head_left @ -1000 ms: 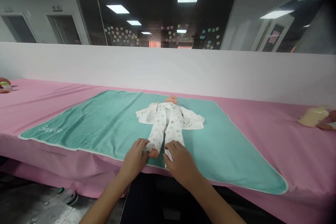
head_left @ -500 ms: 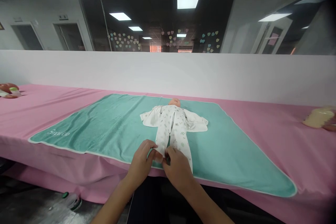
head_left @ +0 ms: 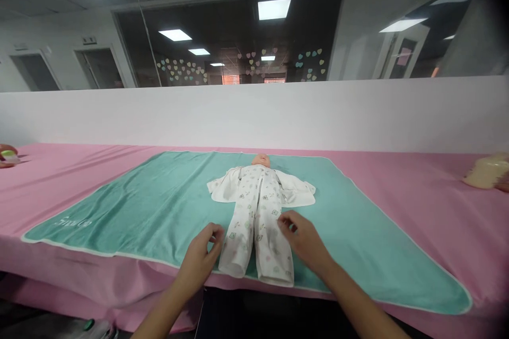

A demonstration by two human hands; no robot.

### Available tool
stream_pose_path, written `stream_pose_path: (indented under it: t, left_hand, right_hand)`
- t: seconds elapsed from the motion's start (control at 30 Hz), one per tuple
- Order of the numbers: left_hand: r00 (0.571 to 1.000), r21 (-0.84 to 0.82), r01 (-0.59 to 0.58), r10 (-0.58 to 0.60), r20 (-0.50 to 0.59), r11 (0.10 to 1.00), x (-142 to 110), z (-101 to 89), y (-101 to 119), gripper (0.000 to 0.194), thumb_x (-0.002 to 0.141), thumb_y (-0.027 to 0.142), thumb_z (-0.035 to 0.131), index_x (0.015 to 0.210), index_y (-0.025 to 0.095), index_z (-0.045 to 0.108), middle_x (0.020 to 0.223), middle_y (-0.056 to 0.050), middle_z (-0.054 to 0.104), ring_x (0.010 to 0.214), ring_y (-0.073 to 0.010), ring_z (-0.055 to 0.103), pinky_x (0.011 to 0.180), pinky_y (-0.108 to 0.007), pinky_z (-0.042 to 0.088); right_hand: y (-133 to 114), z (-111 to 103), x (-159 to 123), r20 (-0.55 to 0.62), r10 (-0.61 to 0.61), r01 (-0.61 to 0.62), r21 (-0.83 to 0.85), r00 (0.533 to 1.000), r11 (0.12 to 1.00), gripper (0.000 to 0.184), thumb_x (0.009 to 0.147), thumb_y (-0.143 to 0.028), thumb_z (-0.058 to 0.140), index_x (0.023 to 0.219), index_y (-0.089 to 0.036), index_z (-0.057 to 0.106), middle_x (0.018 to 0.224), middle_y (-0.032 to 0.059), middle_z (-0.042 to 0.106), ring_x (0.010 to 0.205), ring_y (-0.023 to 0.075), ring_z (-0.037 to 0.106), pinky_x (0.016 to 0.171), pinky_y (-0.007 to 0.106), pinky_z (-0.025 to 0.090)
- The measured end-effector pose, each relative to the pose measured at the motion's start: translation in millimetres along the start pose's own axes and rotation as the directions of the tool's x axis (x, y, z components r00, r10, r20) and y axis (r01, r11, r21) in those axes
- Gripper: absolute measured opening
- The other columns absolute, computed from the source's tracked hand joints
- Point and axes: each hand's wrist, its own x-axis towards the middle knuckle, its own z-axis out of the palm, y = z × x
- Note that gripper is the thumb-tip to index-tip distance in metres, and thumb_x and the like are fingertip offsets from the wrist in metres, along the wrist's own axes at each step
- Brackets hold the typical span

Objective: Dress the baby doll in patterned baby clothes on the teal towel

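A baby doll (head_left: 261, 160) lies on its back, head at the far side. It wears white printed baby clothes (head_left: 260, 188) with wide sleeves spread to both sides. The trouser legs (head_left: 274, 254) point toward me, and their cuffs cover the doll's feet. My left hand (head_left: 204, 251) is beside the left trouser leg, fingers loosely curled, thumb apart, nothing in it. On the other side, my right hand (head_left: 304, 238) is bent, with its fingertips over the outer edge of the right trouser leg. The cloth there does not look pulled.
A green towel (head_left: 151, 201) with a white edge lies under the doll on a pink-covered table (head_left: 397, 185). A low white wall (head_left: 199, 119) stands behind. Part of another doll (head_left: 8, 156) is at the far left. A yellowish object (head_left: 485, 172) lies at the far right.
Both hands have left the trouser cuffs and moved apart to the outer sides of the legs. The bare foot seen earlier is now covered, and both trouser legs lie straighter.
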Motion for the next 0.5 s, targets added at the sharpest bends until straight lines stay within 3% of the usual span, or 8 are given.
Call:
stream_pose_path:
  t: [0.07, 0.13, 0.27, 0.37, 0.5]
  left_hand:
    - [0.998, -0.016, 0.06, -0.06, -0.027, 0.998, 31, 5.6, -16, 0.017, 0.086, 0.03, 0.038, 0.09, 0.022, 0.053, 0.089, -0.002, 0.06, 0.085, -0.0165, 0.057, 0.075, -0.029, 0.046]
    - [0.991, 0.02, 0.119, -0.117, -0.069, 0.993, 68, 11.1, -39, 0.021, 0.084, 0.033, 0.041, 0.095, 0.021, 0.053, 0.095, -0.003, 0.06, 0.088, -0.0179, 0.058, 0.076, -0.03, 0.046]
    - [0.97, 0.223, 0.219, -0.188, -0.153, 0.95, 144, 21.5, -86, 0.035, 0.08, 0.038, 0.045, 0.105, 0.015, 0.053, 0.112, -0.01, 0.056, 0.105, -0.0237, 0.052, 0.084, -0.032, 0.042]
    - [0.947, 0.356, 0.315, -0.27, -0.171, 0.88, 190, 32.1, -106, 0.044, 0.081, 0.045, 0.042, 0.109, 0.014, 0.054, 0.117, -0.015, 0.052, 0.109, -0.0297, 0.048, 0.083, -0.037, 0.04]
    - [0.955, 0.458, 0.287, -0.217, -0.199, 0.841, 227, 49.2, -108, 0.045, 0.083, 0.048, 0.037, 0.109, 0.015, 0.054, 0.11, -0.014, 0.057, 0.106, -0.0315, 0.047, 0.077, -0.037, 0.039]
  right_hand:
    - [39, -13, 33, -0.052, 0.081, -0.082, -0.025, 0.995, 0.996, 0.018, 0.084, -0.034, 0.041, 0.087, -0.021, 0.053, 0.088, 0.0031, 0.058, 0.078, 0.0175, 0.055, 0.067, 0.03, 0.043]
    - [81, -23, 65, -0.199, 0.151, -0.175, -0.112, 0.968, 0.978, 0.024, 0.081, -0.037, 0.044, 0.098, -0.02, 0.051, 0.101, 0.0058, 0.056, 0.087, 0.0189, 0.055, 0.071, 0.03, 0.042]
    - [148, -38, 110, -0.36, 0.283, -0.409, -0.347, 0.889, 0.844, 0.034, 0.081, -0.045, 0.042, 0.098, -0.016, 0.05, 0.106, 0.0125, 0.053, 0.092, 0.0231, 0.053, 0.07, 0.032, 0.039]
    - [175, -38, 118, -0.306, 0.408, -0.503, -0.376, 0.86, 0.778, 0.037, 0.08, -0.053, 0.04, 0.088, -0.018, 0.05, 0.091, 0.01, 0.056, 0.077, 0.022, 0.054, 0.061, 0.03, 0.036]
    - [185, -33, 118, -0.246, 0.382, -0.443, -0.286, 0.891, 0.85, 0.026, 0.076, -0.048, 0.048, 0.076, -0.021, 0.045, 0.069, -0.0002, 0.053, 0.061, 0.0158, 0.048, 0.057, 0.027, 0.032]
